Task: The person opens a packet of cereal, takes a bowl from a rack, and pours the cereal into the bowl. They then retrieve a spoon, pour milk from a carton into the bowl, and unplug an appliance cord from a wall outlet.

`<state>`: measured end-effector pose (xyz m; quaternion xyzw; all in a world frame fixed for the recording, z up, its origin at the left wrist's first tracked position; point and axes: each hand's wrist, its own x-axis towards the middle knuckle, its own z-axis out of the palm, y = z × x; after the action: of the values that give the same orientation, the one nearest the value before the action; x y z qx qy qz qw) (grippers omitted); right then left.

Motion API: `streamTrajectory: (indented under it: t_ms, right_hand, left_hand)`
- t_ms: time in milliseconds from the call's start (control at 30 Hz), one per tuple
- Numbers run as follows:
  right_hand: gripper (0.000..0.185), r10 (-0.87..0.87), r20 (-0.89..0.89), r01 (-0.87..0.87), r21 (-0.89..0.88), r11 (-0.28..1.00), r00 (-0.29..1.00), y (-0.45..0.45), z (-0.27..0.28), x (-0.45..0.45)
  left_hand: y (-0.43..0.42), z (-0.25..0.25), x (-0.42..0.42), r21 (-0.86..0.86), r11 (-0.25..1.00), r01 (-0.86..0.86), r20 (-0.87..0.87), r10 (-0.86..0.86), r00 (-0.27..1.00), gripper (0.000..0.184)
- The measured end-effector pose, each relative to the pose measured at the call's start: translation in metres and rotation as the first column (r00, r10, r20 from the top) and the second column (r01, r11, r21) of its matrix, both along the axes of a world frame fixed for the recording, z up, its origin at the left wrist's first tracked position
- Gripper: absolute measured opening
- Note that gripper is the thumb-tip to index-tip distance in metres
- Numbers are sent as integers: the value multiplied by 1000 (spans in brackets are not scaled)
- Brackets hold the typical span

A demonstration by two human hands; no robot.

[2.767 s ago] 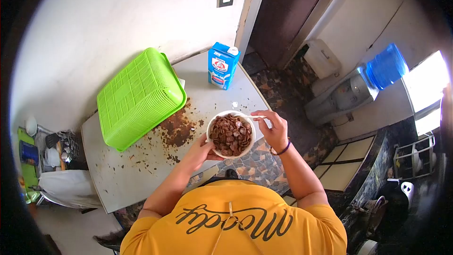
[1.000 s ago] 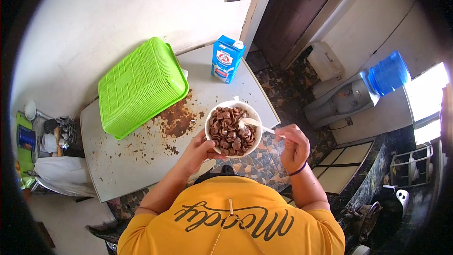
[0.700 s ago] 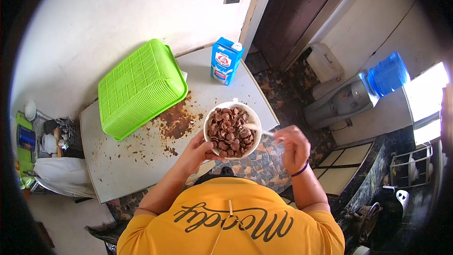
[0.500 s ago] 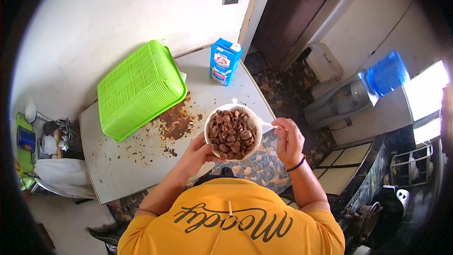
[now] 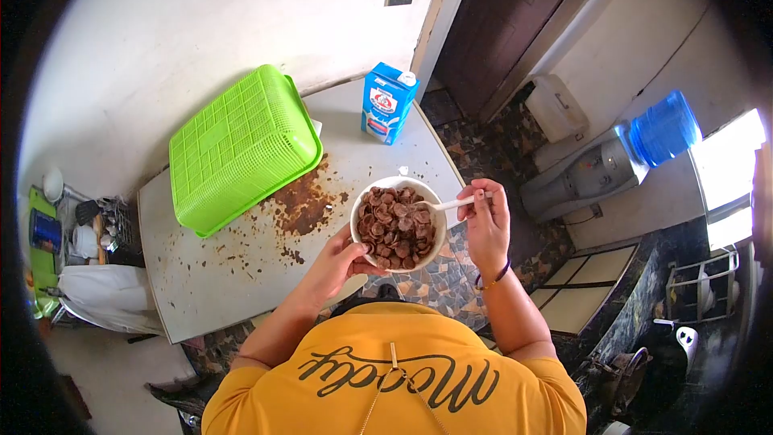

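Observation:
A white bowl (image 5: 441,248) full of brown chocolate cereal flakes (image 5: 396,225) is held up in front of my chest. My left hand (image 5: 345,256) grips its near left side, thumb over the rim. Between the fingers of my right hand (image 5: 488,224) is the handle of a white spoon (image 5: 456,203). The spoon's head lies among the flakes at the bowl's right side and is partly hidden. Past the bowl, a blue milk carton (image 5: 388,105) with a white cap stands upright on the table.
An upturned green plastic basket (image 5: 241,153) sits on the worn white table (image 5: 193,290), beside a rusty brown patch. A water dispenser (image 5: 584,181) with a blue jug stands at the right. Dishes and a rack (image 5: 121,225) are far left.
My right hand has tilted the spoon so its handle shows more clearly and its head sits in the cereal. The bowl stays nearly in place in my left hand.

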<state>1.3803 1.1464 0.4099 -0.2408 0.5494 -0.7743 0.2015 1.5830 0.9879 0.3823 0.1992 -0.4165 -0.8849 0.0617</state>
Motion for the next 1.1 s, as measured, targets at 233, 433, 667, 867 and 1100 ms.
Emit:
streamTrajectory:
  t_ms: [233,433,667,867,1100]
  right_hand:
    - [13,28,-636,53,107,993,771,14,30,16]
    - [20,132,-856,-124,80,989,500,35,44,13]
    - [23,234,-846,-114,204,972,480,39,47,15]
    - [20,282,-831,-208,204,957,480,42,44,17]
    - [20,1,-818,81,58,995,575,34,52,13]
  left_hand:
    - [-6,-11,2,38,999,-1,19,1,1000,51]
    - [-7,-4,2,22,996,-84,-9,84,996,52]
    - [-13,-16,2,49,998,-46,-53,48,997,51]
    - [-11,-12,1,26,998,-49,-59,51,997,49]
    - [-8,-6,3,-13,999,-30,-36,30,999,50]
